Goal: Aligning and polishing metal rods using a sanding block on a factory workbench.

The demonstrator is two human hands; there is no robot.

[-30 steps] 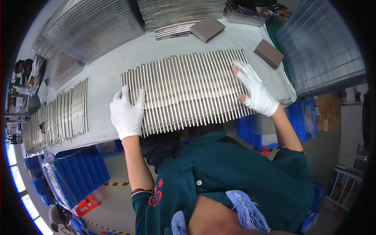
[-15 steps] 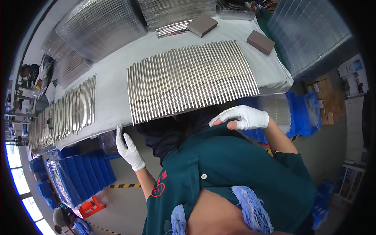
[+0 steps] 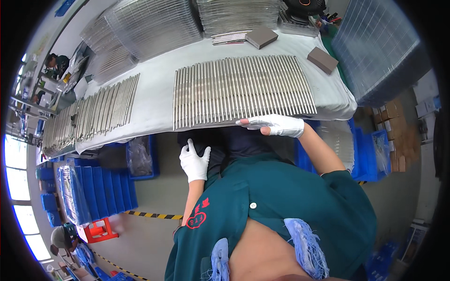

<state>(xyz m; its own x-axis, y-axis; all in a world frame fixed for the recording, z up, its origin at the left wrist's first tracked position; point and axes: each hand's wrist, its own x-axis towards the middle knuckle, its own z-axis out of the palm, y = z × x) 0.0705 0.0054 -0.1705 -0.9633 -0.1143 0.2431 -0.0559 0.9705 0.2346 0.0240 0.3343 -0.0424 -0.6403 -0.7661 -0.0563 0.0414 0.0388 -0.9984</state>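
A wide row of thin silvery metal rods (image 3: 243, 89) lies side by side on the pale cloth of the table (image 3: 157, 89). My right hand (image 3: 276, 125), in a white glove with bare fingertips, is at the front edge of the cloth, just below the rod ends. Its fingers stretch to the left and grip nothing; whether they touch the rods or cloth I cannot tell. Lower down, off the table edge, my left hand (image 3: 194, 161) wears a similar white glove. Its fingers are apart and hold nothing, in front of my dark trousers.
A second group of rods (image 3: 93, 110) lies left. Two brown blocks (image 3: 261, 37) (image 3: 322, 60) rest toward the back right. Stacked clear plastic trays (image 3: 154, 28) line the back, with another tall stack (image 3: 375, 51) at right. Blue bins (image 3: 101, 187) stand below left; a person (image 3: 63, 239) is beyond.
My left hand has moved right and away from the table edge. My right hand has shifted left and up to the cloth's edge, its fingers straighter. The whole view has shifted a little.
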